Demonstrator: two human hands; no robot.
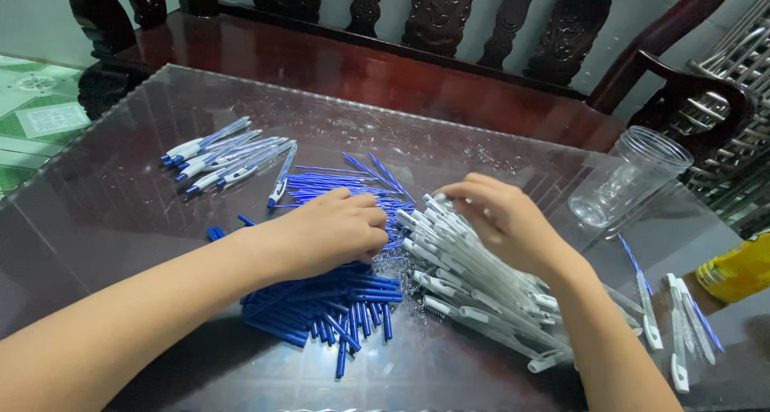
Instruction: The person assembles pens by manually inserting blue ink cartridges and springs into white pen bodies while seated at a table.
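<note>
- The left hand (337, 231) rests knuckles-up on the blue barrels (321, 304), fingers curled under toward the small springs (393, 267); whether they pinch anything I cannot tell, since the fingertips are hidden
- The right hand (505, 219) sits on top of the white barrels (473, 292), fingers (465, 191) bent down and drawn together at the far end of the heap; it looks as if they nip one piece, but the contact is hidden, so I cannot tell
- Both heaps lie directly beneath the hands on the glass table (120, 195), touching each other at the middle where the springs are scattered
- Thin blue refills (337, 179) lie just beyond the left hand; finished pens (224, 159) lie farther off to the left, well apart from both hands
- Risk: the heaps are loose and piled crosswise, so pulling one piece could drag neighbours and roll them over the smooth glass
- Risk: the springs are tiny and lie right by the left knuckles; a sweep of that hand could flick them away
- Risk: the clear jar (634, 179) lies tipped near the right forearm; an elbow swing could knock it toward the loose pens (678, 324) at the right edge
</note>
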